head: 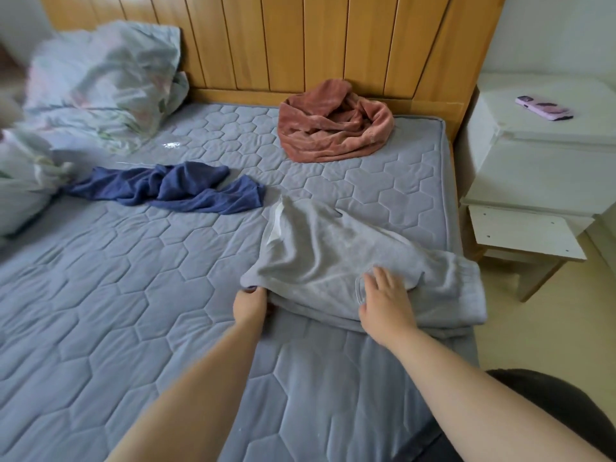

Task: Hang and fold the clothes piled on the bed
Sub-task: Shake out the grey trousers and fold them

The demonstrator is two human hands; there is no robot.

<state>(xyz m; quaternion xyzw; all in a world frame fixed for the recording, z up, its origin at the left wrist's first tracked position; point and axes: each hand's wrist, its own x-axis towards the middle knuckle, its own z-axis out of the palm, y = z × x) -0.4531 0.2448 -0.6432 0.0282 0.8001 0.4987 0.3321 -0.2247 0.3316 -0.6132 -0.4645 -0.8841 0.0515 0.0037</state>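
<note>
A person folds a grey garment point(336, 261) lying at the right edge of a bed point(133, 295) covered in a blue-grey quilted mattress pad. The left hand point(251, 303) pinches the garment's near left corner, its grip pressed onto the fabric between thumb and fingers, while the right hand point(383, 301) rests flat on the folded cloth with its fingers spread. A crumpled navy garment point(173, 188) lies near the middle of the bed, just beyond the grey one and apart from it. A rust-pink garment point(333, 128) sits bunched at the head edge, against the wooden headboard point(300, 41). Rumpled floral bedding point(100, 81) fills the far left corner. Beside the bed's right edge stands a white nightstand point(540, 161) with a pink-cased phone point(545, 108) on top.
</note>
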